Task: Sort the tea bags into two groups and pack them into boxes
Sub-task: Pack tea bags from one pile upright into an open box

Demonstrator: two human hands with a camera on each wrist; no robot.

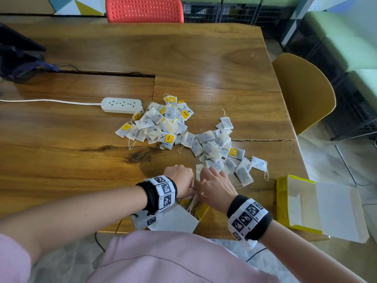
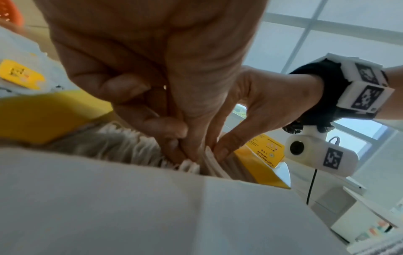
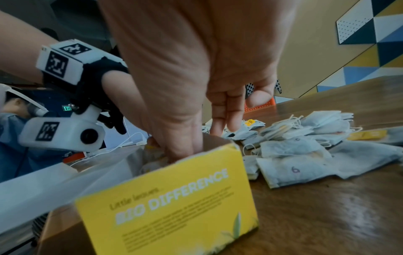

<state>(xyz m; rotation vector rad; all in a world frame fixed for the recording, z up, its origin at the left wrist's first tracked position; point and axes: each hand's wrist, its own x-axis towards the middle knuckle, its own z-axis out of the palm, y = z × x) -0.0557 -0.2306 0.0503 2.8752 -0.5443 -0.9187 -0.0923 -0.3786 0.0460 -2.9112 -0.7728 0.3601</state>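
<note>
An open yellow tea box (image 1: pixel 204 210) (image 3: pixel 174 198) stands at the table's near edge with a row of tea bags (image 2: pixel 130 143) packed upright inside. Both hands reach into it from above. My left hand (image 1: pixel 179 180) (image 2: pixel 174 136) has curled fingers and pinches bags in the row. My right hand (image 1: pixel 216 186) (image 3: pixel 185 120) pinches the bags beside it with thumb and forefinger, its other fingers straight. Loose bags lie in two heaps: one with X marks and yellow tags (image 1: pixel 159 125), and a plainer one (image 1: pixel 216 148) (image 3: pixel 294 148) just beyond the hands.
A second open yellow box (image 1: pixel 283 201) sits at the table's right edge. A white power strip (image 1: pixel 121 105) with its cord lies left of the heaps. A dark bag (image 1: pixel 16 58) is at the far left. A yellow chair (image 1: pixel 304 92) and a red chair (image 1: pixel 144 10) stand around the table.
</note>
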